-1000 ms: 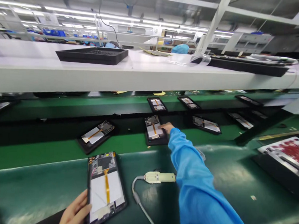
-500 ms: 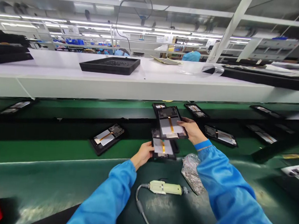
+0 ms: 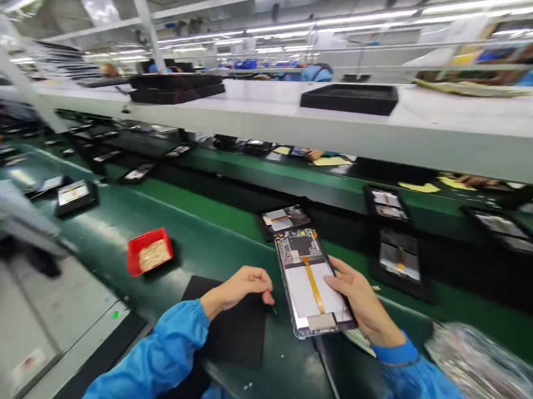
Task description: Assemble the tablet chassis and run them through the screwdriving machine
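My right hand grips the right edge of an opened tablet, thumb on top. The tablet shows a circuit board, a pale battery area and an orange ribbon cable. It is held tilted above the green bench. Left of it is my left hand, its fingers curled together, apart from the tablet; whether something small is between the fingertips cannot be made out. A black mat lies below my left hand. Behind the held tablet another opened tablet rests on the green belt.
A red bin with small pale pieces sits at left on the bench. At right lies a clear plastic bag. More opened tablets lie along the belt. A white shelf crosses behind, with black trays on it.
The view has swung left. My right hand has brought the tablet nearer, over the bench. My left hand has let go of the other tablet and now hovers near the black mat.
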Available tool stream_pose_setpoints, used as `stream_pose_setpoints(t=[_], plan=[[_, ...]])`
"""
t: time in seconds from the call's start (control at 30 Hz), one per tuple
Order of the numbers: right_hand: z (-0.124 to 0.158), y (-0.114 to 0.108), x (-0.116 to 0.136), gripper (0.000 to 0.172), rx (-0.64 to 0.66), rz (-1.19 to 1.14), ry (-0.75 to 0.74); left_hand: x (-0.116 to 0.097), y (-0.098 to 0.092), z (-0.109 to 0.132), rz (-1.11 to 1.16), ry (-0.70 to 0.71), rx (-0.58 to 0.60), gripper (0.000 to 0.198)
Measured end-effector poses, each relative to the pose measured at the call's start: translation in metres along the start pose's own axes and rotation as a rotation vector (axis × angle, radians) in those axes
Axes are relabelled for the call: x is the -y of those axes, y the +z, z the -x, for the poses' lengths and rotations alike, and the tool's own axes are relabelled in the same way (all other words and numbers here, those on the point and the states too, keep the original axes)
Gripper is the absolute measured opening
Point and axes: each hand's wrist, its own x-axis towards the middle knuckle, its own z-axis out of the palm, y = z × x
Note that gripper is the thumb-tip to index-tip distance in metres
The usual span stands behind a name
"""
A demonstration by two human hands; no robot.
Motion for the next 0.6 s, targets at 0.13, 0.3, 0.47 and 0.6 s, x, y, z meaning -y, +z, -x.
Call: stream_pose_setpoints(t=[0.13, 0.3, 0.47, 0.6], plan=[[-0.015, 0.077, -0.078, 0.069, 0.151, -0.010, 0.083, 0.014, -0.042, 0.129, 0.274, -0.108, -0.211, 0.017], [-0.022, 0.156, -0.151, 0.064, 0.259, 0.156, 0.080, 0.031, -0.058, 0.204, 0.593, -0.130, -0.523, 0.019], [0.003, 0.183, -0.147, 0.046, 0.049, 0.952, -0.395, 0.041, -0.061, 0.203, 0.870, -0.031, -0.708, 0.011], [0.040, 0.210, -0.140, 0.027, 0.173, 1.126, -0.606, 0.048, -0.058, 0.193, 0.931, 0.029, -0.753, 0.010]])
